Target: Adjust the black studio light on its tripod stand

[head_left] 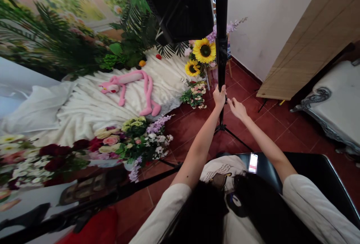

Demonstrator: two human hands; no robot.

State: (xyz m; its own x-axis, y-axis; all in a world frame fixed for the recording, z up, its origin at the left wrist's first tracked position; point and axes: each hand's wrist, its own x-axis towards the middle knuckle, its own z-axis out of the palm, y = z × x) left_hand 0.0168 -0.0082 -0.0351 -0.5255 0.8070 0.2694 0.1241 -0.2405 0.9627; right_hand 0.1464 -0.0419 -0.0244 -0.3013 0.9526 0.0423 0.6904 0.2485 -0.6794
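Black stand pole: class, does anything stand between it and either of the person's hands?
Nothing visible does. The left hand is closed around the black stand pole, and the right hand is just beside it; whether it touches is unclear. The sunflowers appear farther off, left of the pole, not between.

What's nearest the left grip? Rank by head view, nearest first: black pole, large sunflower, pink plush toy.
1. Black pole: in the left grip.
2. Large sunflower: up and left.
3. Pink plush toy: farther left, on white blanket.
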